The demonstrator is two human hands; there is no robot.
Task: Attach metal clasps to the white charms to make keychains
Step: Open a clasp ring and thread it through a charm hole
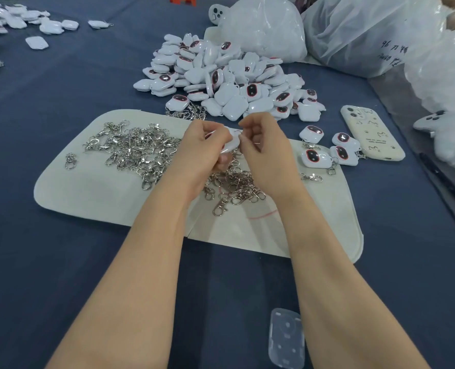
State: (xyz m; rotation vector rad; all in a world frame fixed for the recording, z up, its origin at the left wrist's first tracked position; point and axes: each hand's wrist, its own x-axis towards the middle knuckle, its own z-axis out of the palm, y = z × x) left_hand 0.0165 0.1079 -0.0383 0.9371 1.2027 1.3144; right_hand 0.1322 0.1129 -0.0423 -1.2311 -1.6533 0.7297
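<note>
We see a pale mat (88, 193) at centre, a heap of white charms (229, 78) just beyond it, and metal clasps (138, 150) strewn across its left. Over the mat, the left hand (202, 145) grips one charm (233, 141) in curled fingers. The right hand (263, 147) pinches the charm's right edge, fingertips nearly closed.

Bare forearms extended forward side by side, left hand (205, 149) curled round a white charm (233, 141), right hand (263, 147) pinching its top edge.
</note>
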